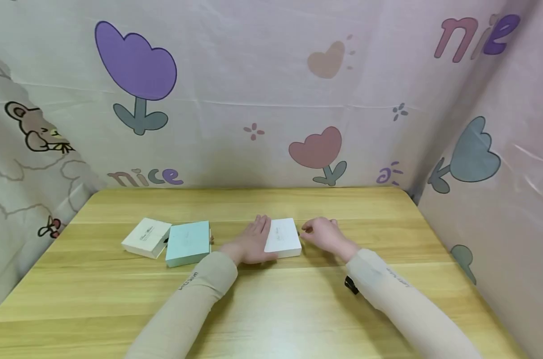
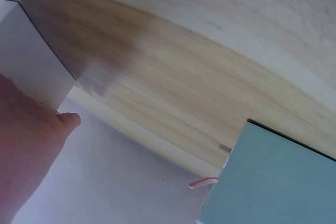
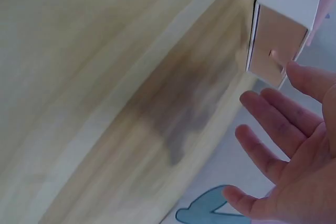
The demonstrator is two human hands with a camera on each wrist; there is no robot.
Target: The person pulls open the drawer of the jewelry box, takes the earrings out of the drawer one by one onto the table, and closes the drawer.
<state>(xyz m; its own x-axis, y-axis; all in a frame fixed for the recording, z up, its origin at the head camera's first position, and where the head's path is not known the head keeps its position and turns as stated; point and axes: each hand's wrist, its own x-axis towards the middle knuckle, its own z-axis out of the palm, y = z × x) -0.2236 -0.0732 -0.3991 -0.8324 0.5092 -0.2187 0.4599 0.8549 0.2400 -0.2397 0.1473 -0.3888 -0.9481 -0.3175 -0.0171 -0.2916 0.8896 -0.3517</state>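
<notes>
A small white box (image 1: 282, 238) with faint lettering on its lid lies on the table between both hands. My left hand (image 1: 252, 243) rests against its left side, fingers extended away from me and thumb at the near edge. The right hand (image 1: 326, 236) is just off the box's right end, fingers apart and loosely bent. In the right wrist view that end shows a tan drawer front (image 3: 275, 43) with a small ribbon tab (image 3: 273, 53). The thumb is close beside the tab; whether it touches cannot be told.
To the left on the wooden table (image 1: 289, 309) lie a mint-green box (image 1: 188, 242) with a pink ribbon tab (image 2: 203, 182) and a cream box (image 1: 147, 238) with dark lettering. A small black object (image 1: 351, 284) shows by the right sleeve. A printed curtain (image 1: 235, 75) surrounds the table.
</notes>
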